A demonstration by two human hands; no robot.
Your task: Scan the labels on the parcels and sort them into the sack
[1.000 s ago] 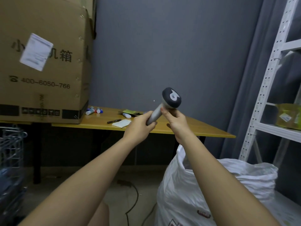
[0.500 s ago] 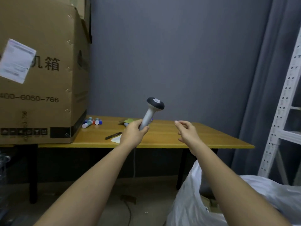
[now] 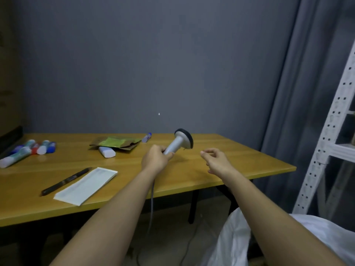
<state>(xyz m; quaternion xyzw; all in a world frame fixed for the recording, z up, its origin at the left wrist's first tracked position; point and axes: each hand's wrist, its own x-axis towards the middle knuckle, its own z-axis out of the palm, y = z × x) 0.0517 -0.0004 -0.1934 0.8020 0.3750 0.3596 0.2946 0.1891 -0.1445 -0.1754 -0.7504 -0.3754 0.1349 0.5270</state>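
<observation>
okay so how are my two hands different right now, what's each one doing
The left hand grips the handle of the barcode scanner, fingers curled round it; the right hand holds nothing. The left hand's fingers are closed tight, while the right hand's are loosely bent and apart. Both reach forward above the wooden table.

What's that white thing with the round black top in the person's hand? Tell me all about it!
It is a scanner, looking like smooth plastic: a light grey handle and a round white head rimmed in black. The left hand grips the handle's lower end, tilting the head up and to the right, over the yellow table. A grey cord hangs down below the hand. The right hand is close but not touching.
</observation>
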